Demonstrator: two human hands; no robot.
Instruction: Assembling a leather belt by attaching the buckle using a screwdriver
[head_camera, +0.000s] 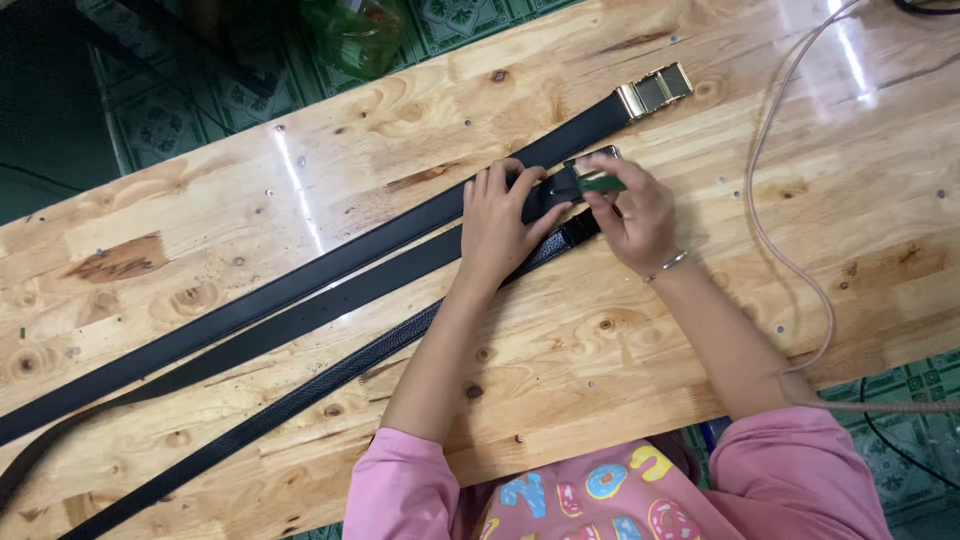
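While the left hand (497, 222) presses the middle belt (330, 292) flat, the right hand (632, 215), pinching a green tool (603, 184) at its end, should work squarely.

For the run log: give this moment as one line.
left hand presses middle black leather belt flat | right hand holds small green tool at its end | gold-buckled belt lies apart | wooden table

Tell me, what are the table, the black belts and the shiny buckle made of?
The table looks like wood with a glossy varnish: knots, grain and bright light streaks show. The black belts look like leather or a fake leather; one near the left hand has a fine pebbly texture. The buckle looks like polished gold-coloured metal, since it shines. The right hand holds a small green piece, perhaps plastic.
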